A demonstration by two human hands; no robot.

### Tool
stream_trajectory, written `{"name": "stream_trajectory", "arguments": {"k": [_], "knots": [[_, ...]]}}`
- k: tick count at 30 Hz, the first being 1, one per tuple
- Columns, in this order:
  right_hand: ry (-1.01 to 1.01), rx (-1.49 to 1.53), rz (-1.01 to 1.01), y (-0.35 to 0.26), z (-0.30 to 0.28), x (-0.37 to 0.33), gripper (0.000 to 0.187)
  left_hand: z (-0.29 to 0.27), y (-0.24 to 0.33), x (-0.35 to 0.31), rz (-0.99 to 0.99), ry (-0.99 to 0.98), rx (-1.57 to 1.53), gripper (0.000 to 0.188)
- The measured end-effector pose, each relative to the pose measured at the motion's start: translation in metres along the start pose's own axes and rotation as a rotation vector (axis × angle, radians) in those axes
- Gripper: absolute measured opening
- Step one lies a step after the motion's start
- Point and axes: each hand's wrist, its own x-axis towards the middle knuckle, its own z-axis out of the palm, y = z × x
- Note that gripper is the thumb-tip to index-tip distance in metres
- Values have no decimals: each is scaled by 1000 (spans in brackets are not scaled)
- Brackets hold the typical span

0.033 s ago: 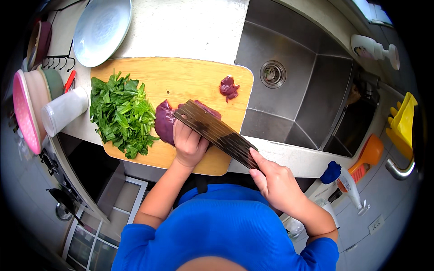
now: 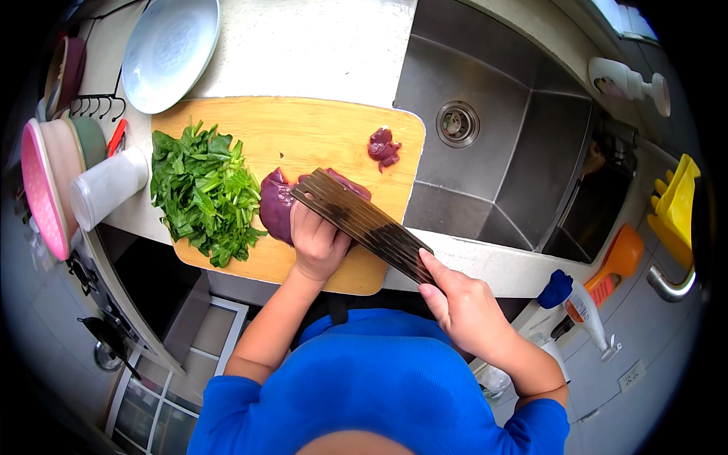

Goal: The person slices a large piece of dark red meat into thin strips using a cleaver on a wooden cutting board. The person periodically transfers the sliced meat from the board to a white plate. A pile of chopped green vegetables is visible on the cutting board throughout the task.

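On the wooden cutting board (image 2: pixel 318 125) lies a dark purplish-red piece of raw meat that looks like liver (image 2: pixel 276 206). My left hand (image 2: pixel 317 246) presses on its near side with curled fingers, the fingertips partly hidden behind the blade. My right hand (image 2: pixel 472 309) grips a dark, wide-bladed kitchen knife (image 2: pixel 360 221), which slants across the liver right beside my left fingers. The knife's handle is hidden in my right hand. Chopped leafy greens (image 2: pixel 201 189) are heaped left of the liver. A few small cut liver pieces (image 2: pixel 384 149) sit near the board's far right corner.
A steel sink (image 2: pixel 485 91) adjoins the board on the right. Beyond the board's far left corner is a pale blue plate (image 2: pixel 171 57). A white cylindrical container (image 2: pixel 110 188) and a pink basin (image 2: pixel 44 193) stand at the left. Yellow gloves (image 2: pixel 675 208) hang far right.
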Motion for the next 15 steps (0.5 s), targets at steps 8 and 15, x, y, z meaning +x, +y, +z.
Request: {"name": "stream_trajectory", "arguments": {"k": [8,15], "knots": [[-18,29,-62,-6,4,36,45,-3,-2,1,6,-36,-21,32],[-10,14,-83,-13,11,58,47,-1,-1,2,-18,4,-9,31]]}}
